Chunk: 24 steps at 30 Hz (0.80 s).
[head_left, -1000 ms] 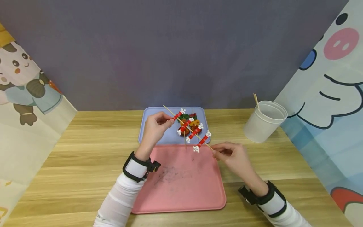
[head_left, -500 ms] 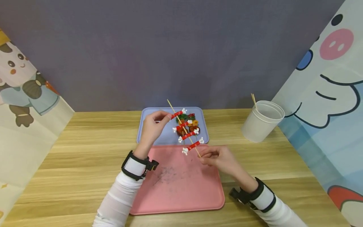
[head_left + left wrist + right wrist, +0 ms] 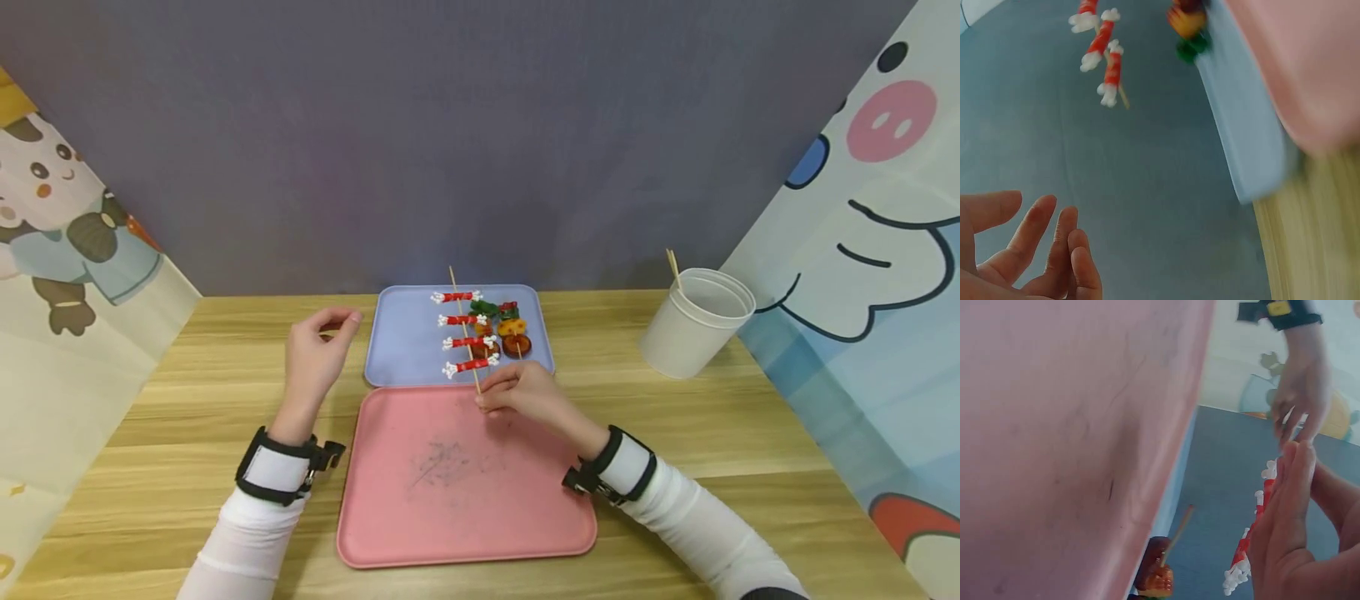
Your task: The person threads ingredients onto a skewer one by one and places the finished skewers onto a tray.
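Observation:
My right hand [image 3: 528, 396] pinches the bottom end of a thin wooden skewer between thumb and fingers. Threaded crosswise along this skewer [image 3: 453, 277] are several red pieces with white knobbly ends [image 3: 468, 342]. It points away from me, overlapping the blue tray [image 3: 397, 333] in the head view. My left hand [image 3: 318, 354] is off to the left of both trays, fingers loosely bent and holding nothing. In the left wrist view its fingers [image 3: 1057, 250] are apart from the red pieces [image 3: 1099, 44]. Part of the skewer is hidden behind my right hand [image 3: 1297, 537] in the right wrist view.
On the blue tray lie skewers of toy-like food [image 3: 513, 328] in brown, yellow and green. A pink tray [image 3: 465, 525] with dark scuffs sits nearer me. At the right stands a white bucket [image 3: 682, 333] with thin sticks [image 3: 673, 265]. A grey wall [image 3: 480, 150] rises behind the table.
My left hand has let go of the farthest red piece and moved left, away from the skewer. My right hand has shifted left, turning the skewer from slanted to nearly straight ahead.

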{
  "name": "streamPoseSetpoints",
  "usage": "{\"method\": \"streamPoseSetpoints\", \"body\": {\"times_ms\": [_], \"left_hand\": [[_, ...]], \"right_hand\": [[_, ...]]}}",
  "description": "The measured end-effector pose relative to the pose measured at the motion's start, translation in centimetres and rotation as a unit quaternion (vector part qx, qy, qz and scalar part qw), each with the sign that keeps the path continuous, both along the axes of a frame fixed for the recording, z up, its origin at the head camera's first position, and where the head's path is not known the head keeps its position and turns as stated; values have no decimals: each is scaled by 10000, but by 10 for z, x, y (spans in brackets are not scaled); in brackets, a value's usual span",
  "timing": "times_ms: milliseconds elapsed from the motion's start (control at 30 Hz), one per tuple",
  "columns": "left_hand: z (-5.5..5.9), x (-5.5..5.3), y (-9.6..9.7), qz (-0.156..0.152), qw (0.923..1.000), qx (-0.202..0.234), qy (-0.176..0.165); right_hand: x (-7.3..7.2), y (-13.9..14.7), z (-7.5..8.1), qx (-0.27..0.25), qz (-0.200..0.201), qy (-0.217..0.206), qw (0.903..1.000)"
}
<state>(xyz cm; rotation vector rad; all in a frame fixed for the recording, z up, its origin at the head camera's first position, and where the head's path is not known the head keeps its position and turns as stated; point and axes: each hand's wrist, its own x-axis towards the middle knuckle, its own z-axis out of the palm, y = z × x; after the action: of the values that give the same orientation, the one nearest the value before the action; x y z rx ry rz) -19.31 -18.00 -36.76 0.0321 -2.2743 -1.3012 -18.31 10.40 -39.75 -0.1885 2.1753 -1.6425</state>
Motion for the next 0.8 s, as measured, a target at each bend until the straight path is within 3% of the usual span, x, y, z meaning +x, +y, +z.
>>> {"method": "streamPoseSetpoints", "body": {"times_ms": [333, 567, 800], "left_hand": [[4, 28, -43, 741, 9967, -225, -228], [9, 32, -49, 900, 9951, -251, -323], [11, 32, -48, 891, 9950, -276, -355]], "right_hand": [[-25, -27, -13, 366, -168, -57, 9992], [-34, -33, -17, 923, -179, 291, 9951], [-41, -40, -21, 1616, -54, 645, 9847]]}}
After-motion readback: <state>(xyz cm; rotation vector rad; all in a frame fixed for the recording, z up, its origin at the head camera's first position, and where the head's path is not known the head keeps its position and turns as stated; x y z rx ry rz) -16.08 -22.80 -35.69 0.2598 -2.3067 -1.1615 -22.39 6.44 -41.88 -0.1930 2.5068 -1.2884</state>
